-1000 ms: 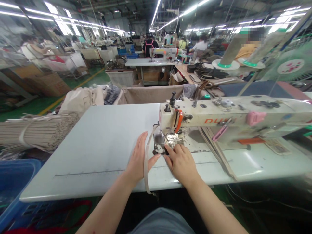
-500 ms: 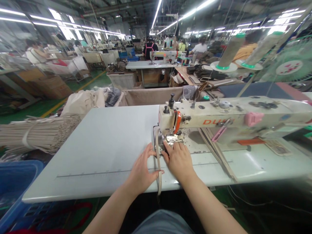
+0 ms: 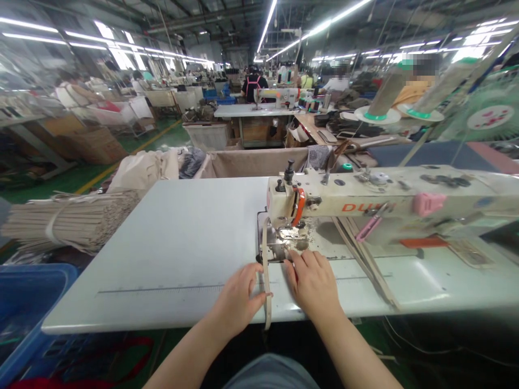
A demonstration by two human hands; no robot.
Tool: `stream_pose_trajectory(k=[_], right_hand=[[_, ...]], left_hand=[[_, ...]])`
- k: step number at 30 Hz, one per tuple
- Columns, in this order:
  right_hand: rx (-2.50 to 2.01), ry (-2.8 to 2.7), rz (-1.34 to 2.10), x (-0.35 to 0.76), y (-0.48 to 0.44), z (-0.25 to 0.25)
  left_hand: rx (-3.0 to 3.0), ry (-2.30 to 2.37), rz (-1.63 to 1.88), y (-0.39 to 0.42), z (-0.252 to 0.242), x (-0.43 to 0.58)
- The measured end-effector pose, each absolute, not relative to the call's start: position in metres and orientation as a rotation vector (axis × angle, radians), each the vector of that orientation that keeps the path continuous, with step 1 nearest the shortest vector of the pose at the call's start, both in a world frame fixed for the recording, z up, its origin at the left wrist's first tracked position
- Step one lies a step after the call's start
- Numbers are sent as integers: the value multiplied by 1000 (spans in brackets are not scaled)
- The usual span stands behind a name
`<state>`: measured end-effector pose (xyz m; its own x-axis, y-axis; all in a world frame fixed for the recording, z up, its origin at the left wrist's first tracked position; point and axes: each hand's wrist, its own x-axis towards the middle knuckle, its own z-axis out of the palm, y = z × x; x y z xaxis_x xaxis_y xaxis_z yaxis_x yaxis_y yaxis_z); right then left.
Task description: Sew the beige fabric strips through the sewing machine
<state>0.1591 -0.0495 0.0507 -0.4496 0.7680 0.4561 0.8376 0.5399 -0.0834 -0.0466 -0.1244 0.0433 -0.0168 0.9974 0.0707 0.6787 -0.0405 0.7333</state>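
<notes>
A narrow beige fabric strip (image 3: 266, 270) runs from under the sewing machine's (image 3: 344, 194) presser foot area, down across the table and over its front edge. My left hand (image 3: 239, 294) is on the strip, thumb across it and forefinger at its left side. Just right of the strip, my right hand (image 3: 314, 281) lies on the table with its fingers stretched forward to the edge of the metal needle plate (image 3: 279, 251); nothing shows in it. Pink-handled thread snips (image 3: 368, 228) hang on the machine body, with several beige strips (image 3: 365, 259) lying under the arm.
The pale sewing table (image 3: 182, 232) has a printed ruler (image 3: 158, 290) near its front edge. A tied bundle of beige strips (image 3: 81, 219) and a blue plastic crate (image 3: 36, 275) stand at left. Thread cones (image 3: 385, 92) rise at the back right. Other people work farther off.
My right hand has drawn back from beside the needle toward the front edge. My left hand has slid slightly nearer along the strip. The view has shifted a little.
</notes>
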Motion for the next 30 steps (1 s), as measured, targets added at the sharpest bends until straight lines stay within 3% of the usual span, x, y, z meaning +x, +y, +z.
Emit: stream_pose_trajectory(k=[17, 30], right_hand=[[-1185, -2167, -47, 184, -60, 58], [-1393, -1180, 462, 236, -19, 75]], left_hand=[[1869, 1645, 821, -129, 52, -51], [1884, 1657, 866, -135, 55, -49]])
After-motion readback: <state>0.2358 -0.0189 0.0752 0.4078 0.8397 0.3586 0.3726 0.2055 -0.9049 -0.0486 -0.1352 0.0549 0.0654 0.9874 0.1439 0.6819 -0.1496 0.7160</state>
